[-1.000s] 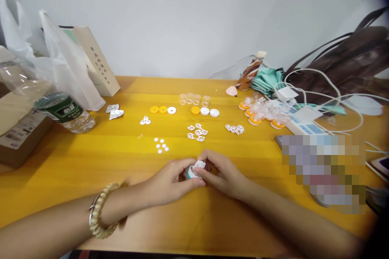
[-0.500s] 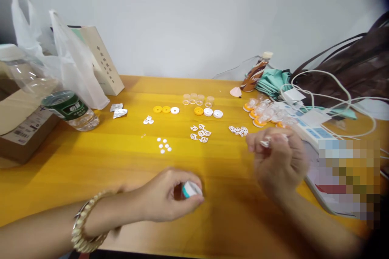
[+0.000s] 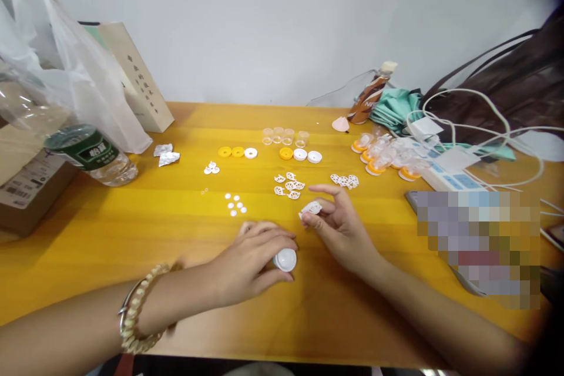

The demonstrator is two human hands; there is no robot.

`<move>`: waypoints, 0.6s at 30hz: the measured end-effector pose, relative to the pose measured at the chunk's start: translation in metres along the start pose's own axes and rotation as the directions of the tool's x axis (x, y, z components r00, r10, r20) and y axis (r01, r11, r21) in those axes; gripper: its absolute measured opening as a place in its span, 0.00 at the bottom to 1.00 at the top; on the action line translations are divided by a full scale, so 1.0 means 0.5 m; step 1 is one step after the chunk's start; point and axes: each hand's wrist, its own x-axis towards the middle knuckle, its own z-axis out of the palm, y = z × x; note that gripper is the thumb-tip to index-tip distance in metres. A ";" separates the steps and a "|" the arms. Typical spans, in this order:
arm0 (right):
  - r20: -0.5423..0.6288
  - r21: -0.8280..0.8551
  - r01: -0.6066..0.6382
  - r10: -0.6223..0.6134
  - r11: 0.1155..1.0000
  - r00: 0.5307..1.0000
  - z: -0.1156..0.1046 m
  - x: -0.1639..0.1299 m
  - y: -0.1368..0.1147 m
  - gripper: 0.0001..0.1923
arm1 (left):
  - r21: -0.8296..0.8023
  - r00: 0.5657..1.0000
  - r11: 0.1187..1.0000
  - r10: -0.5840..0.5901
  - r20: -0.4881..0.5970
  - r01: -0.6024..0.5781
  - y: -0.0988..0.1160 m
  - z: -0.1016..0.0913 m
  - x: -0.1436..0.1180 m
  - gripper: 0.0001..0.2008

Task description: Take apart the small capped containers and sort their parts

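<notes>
White round part (image 3: pixel 287 259) is sitting in the grasp of the left hand (image 3: pixel 264 255), over the near half of the wooden table (image 3: pixel 110 235); whether it is also touching the tabletop, I cannot tell. The thumb and fingers are holding it around the side, so its pale face is showing. The right hand (image 3: pixel 341 223) is standing apart from the left one, a little farther out, and it is pinching a small white openwork piece (image 3: pixel 312 209), which is not touching the round part. As for progress, the work is looking partly done: at the right, several clear units with orange bases (image 3: pixel 382 160) are forming a cluster just beside a power strip (image 3: pixel 453 179), and they are seeming complete, though I am not able to check their insides. Many other parts are lying separate, in sorted groups: four clear cups (image 3: pixel 288 137) are standing farthest out, yellow and white rings (image 3: pixel 241 153) and yellow and white caps (image 3: pixel 300 154) are making two short rows before them, and loose openwork parts (image 3: pixel 289 186) and six small white discs (image 3: pixel 239 205) are lying nearer. Judging by these groups, a good share is waiting unused.
</notes>
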 end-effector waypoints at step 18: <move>0.207 0.136 -0.007 -0.022 0.991 0.978 -0.005 -0.014 0.000 0.14 | -0.378 0.936 0.921 -0.049 -0.348 -0.093 0.006 -0.021 0.052 0.12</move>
